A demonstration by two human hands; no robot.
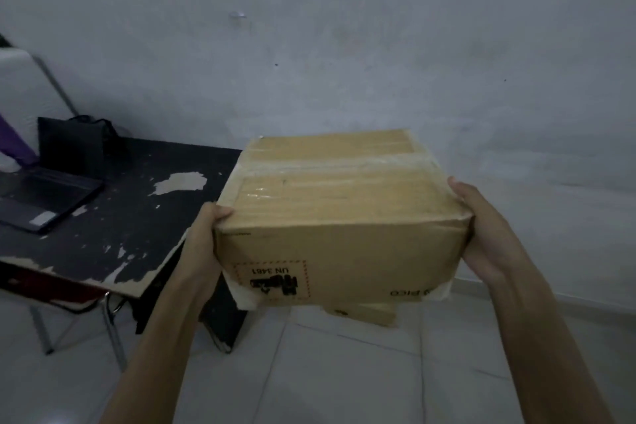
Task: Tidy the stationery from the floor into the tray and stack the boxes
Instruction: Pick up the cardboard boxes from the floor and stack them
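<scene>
Box-stacking is the step in hand: the left hand [203,237] and right hand [481,237] each clamp a side of the taped cardboard box [340,217], held in the air off the tabletop's [113,217] right edge. Below it, on the floor [344,372], a second box [364,313] peeks out. Next, I judge, comes lowering it squarely, edges aligned, before either grip lets go.

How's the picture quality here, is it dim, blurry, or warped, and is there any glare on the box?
Head view: dim and bluish, soft overall. Clear tape on the cardboard box catches faint glare. The label print reads upside down but legible. Wide-angle stretch lengthens the forearms behind the left hand and right hand. The black table sits in deeper shadow.
</scene>
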